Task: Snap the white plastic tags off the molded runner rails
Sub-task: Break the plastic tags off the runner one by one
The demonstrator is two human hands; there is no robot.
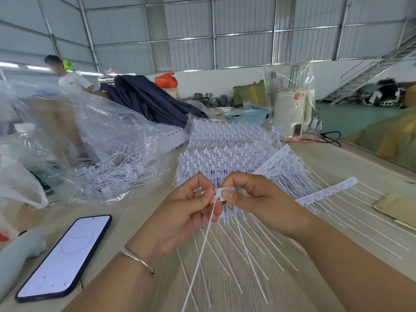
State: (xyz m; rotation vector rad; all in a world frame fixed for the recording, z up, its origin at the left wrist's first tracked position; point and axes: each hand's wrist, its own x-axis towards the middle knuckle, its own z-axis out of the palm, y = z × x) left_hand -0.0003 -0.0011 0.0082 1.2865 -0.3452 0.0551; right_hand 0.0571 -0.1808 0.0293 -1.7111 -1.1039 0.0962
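Both hands are pinched tight together on 1 white tag (218, 192) over the table, left hand (191, 212) and right hand (252, 199), so I'd twist right at the rail (234, 212) joint, not yank the tail.

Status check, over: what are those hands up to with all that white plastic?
Left hand and right hand both pinching one white tag on its rail. Stack of rails waiting behind. Nothing in the way.
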